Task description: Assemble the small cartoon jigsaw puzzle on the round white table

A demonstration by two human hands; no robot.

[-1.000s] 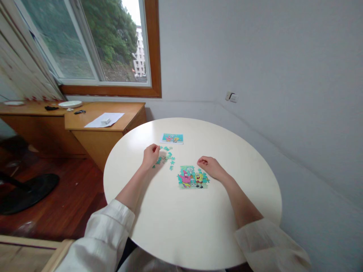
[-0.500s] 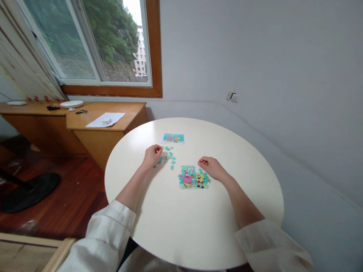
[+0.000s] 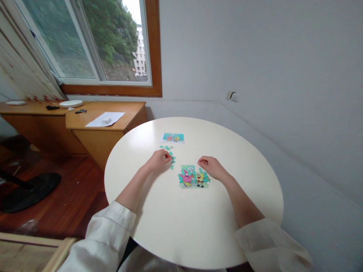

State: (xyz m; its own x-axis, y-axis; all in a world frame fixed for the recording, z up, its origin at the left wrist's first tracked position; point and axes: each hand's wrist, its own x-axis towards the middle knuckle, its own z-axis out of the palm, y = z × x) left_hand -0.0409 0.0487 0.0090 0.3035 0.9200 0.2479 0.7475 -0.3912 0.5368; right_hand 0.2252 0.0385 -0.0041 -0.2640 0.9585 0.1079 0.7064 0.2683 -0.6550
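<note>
A partly joined jigsaw puzzle [image 3: 194,177] with a pink starfish and a yellow sponge figure lies flat near the middle of the round table. Up and to the left are loose teal puzzle pieces [image 3: 167,147], some of them covered by my left hand [image 3: 160,160]. Its fingers are curled together over the pieces, and whatever they may pinch is hidden. My right hand [image 3: 209,166] rests at the puzzle's upper right corner with its fingers curled in; its fingertips are too small to show anything held. Behind the loose pieces lies a picture card [image 3: 172,138] with the same figures.
The white round table [image 3: 181,226] bears all of this. To the left, a wooden desk [image 3: 136,112] holds a white sheet of paper [image 3: 99,120] with a small white block, and a white plate [image 3: 70,103]. A wall with a socket [image 3: 234,97] rises behind.
My left hand has moved right and slightly nearer to me, and now covers loose pieces that showed before. My right hand has stayed in place beside the puzzle.
</note>
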